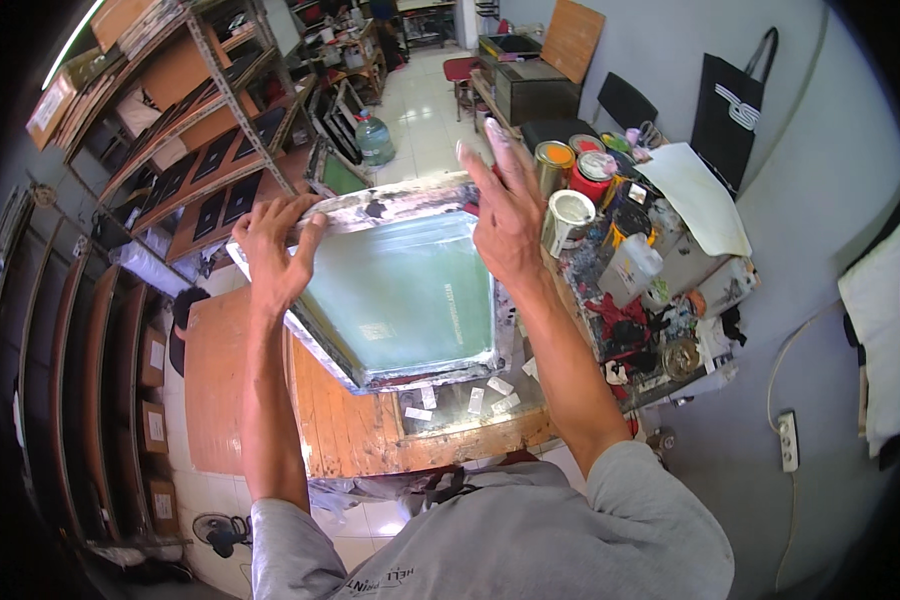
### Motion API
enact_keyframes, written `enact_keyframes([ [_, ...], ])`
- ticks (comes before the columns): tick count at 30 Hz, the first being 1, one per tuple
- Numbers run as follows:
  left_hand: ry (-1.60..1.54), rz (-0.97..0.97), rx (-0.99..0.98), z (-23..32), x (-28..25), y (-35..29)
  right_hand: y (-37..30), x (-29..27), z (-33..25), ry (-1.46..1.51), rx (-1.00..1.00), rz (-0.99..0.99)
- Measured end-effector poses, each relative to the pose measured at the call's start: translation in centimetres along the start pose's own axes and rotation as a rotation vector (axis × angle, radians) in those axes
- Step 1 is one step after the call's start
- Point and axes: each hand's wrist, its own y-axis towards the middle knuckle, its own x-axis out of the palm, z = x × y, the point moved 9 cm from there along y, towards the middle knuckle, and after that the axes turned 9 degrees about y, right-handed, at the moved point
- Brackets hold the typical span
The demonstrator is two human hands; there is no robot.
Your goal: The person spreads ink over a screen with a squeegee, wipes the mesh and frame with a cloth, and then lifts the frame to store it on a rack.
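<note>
A screen printing frame with green mesh and paint-smeared edges stands tilted over the wooden worktable. My left hand grips its far left corner, fingers over the top edge and thumb on the inner side. At the far right corner is my right hand, its fingers stretched out and apart, with pale smears on the fingertips. Whether its thumb or palm touches the frame is hard to tell. Several small white pieces lie on the table below the frame's near edge.
Right of the table, a cluttered bench holds an open white-rimmed can, a red can, stained rags and a white sheet. Shelves with dark flat items stand left. A large water bottle is on the floor beyond.
</note>
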Motion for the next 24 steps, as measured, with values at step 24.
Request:
enact_keyframes([
  [24,0.024,0.117,0.047,1.5,-2.3,-0.8,-5.9,-2.0,5.3,0.299,0.62,0.324],
])
